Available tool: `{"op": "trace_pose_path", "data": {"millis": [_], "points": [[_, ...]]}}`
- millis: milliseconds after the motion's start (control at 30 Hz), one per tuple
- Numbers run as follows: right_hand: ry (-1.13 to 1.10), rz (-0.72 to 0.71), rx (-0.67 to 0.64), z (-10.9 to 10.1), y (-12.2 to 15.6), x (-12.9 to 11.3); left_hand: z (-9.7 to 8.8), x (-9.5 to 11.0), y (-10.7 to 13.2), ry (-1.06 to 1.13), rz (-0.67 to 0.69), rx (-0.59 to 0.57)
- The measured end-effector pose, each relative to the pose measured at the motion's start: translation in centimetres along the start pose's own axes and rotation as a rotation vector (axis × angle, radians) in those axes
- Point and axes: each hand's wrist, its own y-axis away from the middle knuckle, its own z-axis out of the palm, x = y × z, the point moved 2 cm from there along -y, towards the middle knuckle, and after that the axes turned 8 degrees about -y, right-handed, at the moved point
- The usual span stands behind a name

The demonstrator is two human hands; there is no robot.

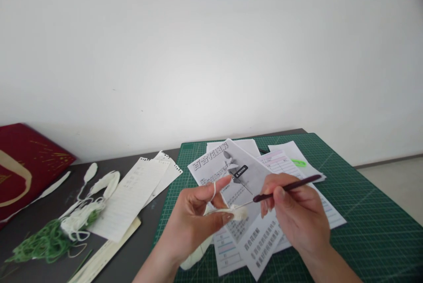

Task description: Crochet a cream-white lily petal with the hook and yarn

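The left hand pinches a small, barely started white crochet piece while the right hand grips the crochet hook, its tip at the stitches.

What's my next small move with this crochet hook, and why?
Probably lift the tip of the dark slim crochet hook to catch the white yarn strand looped over the index finger of the left hand: the tip sits at the small white crocheted piece pinched.
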Motion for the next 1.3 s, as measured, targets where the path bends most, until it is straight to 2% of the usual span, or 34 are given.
{"op": "trace_pose_path", "data": {"millis": [133, 200, 267, 333, 433, 500, 600, 700, 767, 800, 833, 900, 1033, 1133, 1300], "points": [[-0.213, 0.294, 0.136, 0.7, -0.5, 1.4, 0.0, -0.1, 0.1, -0.017, 0.055, 0.102], [-0.268, 0.391, 0.189, 1.1, -0.4, 2.0, 0.3, -0.2, 0.1, -0.008, 0.087, 0.144], [-0.287, 0.423, 0.210, 1.4, -0.1, 2.4, 0.7, -0.3, 0.2, 0.000, 0.109, 0.186], [-0.257, 0.378, 0.216, 1.6, 0.2, 2.6, 1.2, -0.3, 0.3, 0.004, 0.128, 0.253], [-0.093, 0.189, 0.187, 1.7, 0.8, 2.4, 1.5, 0.0, 0.4, -0.047, 0.156, 0.375], [0.073, 0.024, 0.146, 1.8, 1.1, 2.1, 1.7, 0.3, 0.5, -0.113, 0.156, 0.406], [0.389, -0.285, -0.010, 2.2, 1.5, 1.3, 1.8, 0.4, 0.6, -0.152, 0.115, 0.439], [0.694, -0.646, -0.299, 2.8, 2.0, 0.7, 1.8, 0.1, 0.5, 0.075, 0.022, 0.430], [0.812, -0.812, -0.430, 2.9, 2.2, 0.6, 2.0, -0.2, 0.3, 0.360, -0.059, 0.325], [0.823, -0.845, -0.449, 2.9, 2.2, 0.5, 2.0, -0.3, 0.3, 0.489, -0.095, 0.261], [0.799, -0.827, -0.438, 2.9, 2.1, 0.5, 2.0, -0.4, 0.3, 0.585, -0.126, 0.198], [0.659, -0.674, -0.354, 2.8, 1.8, 0.5, 2.0, -0.4, 0.2, 0.669, -0.180, 0.106], [0.315, -0.295, -0.150, 2.4, 1.2, 0.8, 1.4, 0.1, 0.2, 0.644, -0.218, 0.061], [0.155, -0.171, -0.118, 2.2, 1.0, 1.0, 0.6, 0.5, 0.1, 0.554, -0.227, 0.044], [0.037, -0.063, -0.132, 1.4, 1.0, 1.3, -0.4, 0.5, 0.0, 0.489, -0.280, -0.077]]}}
